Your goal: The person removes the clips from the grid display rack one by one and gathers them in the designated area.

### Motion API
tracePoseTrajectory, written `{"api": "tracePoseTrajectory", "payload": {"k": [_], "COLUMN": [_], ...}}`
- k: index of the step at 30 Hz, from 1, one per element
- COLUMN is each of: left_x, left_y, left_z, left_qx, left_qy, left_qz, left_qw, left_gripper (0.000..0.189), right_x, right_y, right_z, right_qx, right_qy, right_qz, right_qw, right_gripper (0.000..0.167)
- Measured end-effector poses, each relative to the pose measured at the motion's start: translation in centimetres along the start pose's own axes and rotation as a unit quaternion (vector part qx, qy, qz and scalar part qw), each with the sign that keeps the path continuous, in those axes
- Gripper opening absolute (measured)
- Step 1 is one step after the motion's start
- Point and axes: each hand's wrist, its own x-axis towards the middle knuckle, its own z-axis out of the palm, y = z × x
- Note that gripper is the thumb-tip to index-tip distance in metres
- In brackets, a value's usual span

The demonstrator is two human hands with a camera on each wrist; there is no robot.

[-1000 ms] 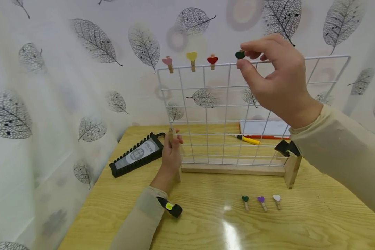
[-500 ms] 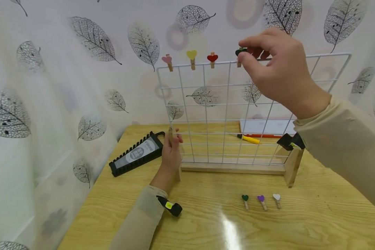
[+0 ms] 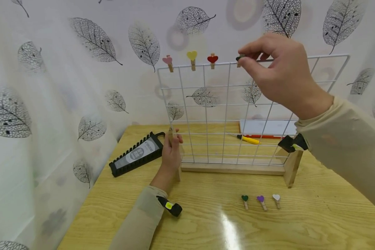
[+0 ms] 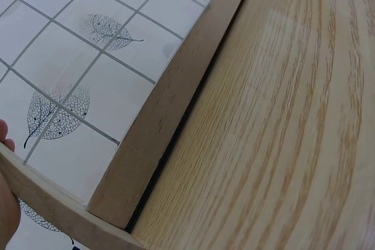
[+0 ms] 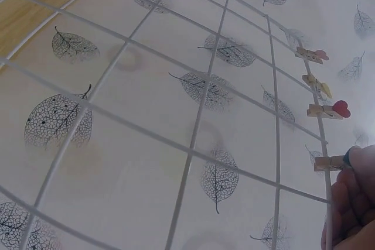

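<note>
My right hand (image 3: 278, 69) pinches a small wooden clothespin (image 5: 329, 163) with a dark green heart at the top wire of a white wire grid rack (image 3: 232, 169). The thumb covers most of the heart, and the pin's wooden tip crosses the wire. Along the same wire, to the left, sit clothespins with a pink heart (image 3: 167, 60), a yellow heart (image 3: 192, 55) and a red heart (image 3: 212, 59). Down at the rack's left side, my left hand (image 3: 171, 154) grips the wooden side post (image 4: 55, 200).
On the table (image 3: 206, 215), in front of the rack, lie clothespins with a green heart (image 3: 244, 198), a purple heart (image 3: 260, 199) and a white heart (image 3: 276, 197). A black toothed holder (image 3: 139, 154) is at left. Behind the grid are a yellow-handled tool (image 3: 250, 140) and a white board (image 3: 265, 126).
My right thumb has moved up from below the green heart to over its face, hiding most of it. The right wrist has shifted slightly right. The left hand stays on the post.
</note>
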Motion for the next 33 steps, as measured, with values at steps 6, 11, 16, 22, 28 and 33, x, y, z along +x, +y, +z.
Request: {"api": "tracePoseTrajectory", "payload": {"k": [6, 11, 16, 22, 28, 33], "left_x": [0.0, 0.0, 0.0, 0.0, 0.1, 0.2], "left_y": [-0.1, -0.3, -0.5, -0.6, -0.6, -0.6], "left_z": [0.0, 0.0, -0.1, 0.0, 0.0, 0.1], "left_qx": [0.007, 0.004, 0.003, -0.007, -0.019, -0.017], "left_qy": [-0.001, 0.001, 0.000, -0.003, -0.003, 0.000], "left_qz": [-0.002, -0.002, -0.001, 0.005, 0.026, 0.042], "left_qw": [1.0000, 1.0000, 1.0000, 1.0000, 0.9995, 0.9990], "left_gripper": [0.077, 0.078, 0.078, 0.078, 0.073, 0.071], "right_x": [-0.1, -0.2, -0.3, -0.3, -0.6, -1.7], "right_y": [0.3, 0.4, 0.5, 1.0, 1.4, 1.1], "right_z": [0.2, 0.5, 0.8, 0.6, 0.4, 0.5], "right_qx": [0.010, 0.018, 0.021, 0.041, 0.055, 0.070], "right_qy": [0.023, 0.042, 0.057, 0.077, 0.083, 0.083], "right_qz": [-0.009, -0.022, -0.029, -0.087, -0.136, -0.134], "right_qw": [0.9997, 0.9987, 0.9977, 0.9924, 0.9857, 0.9850], "right_gripper": [0.015, 0.015, 0.013, 0.014, 0.014, 0.014]}}
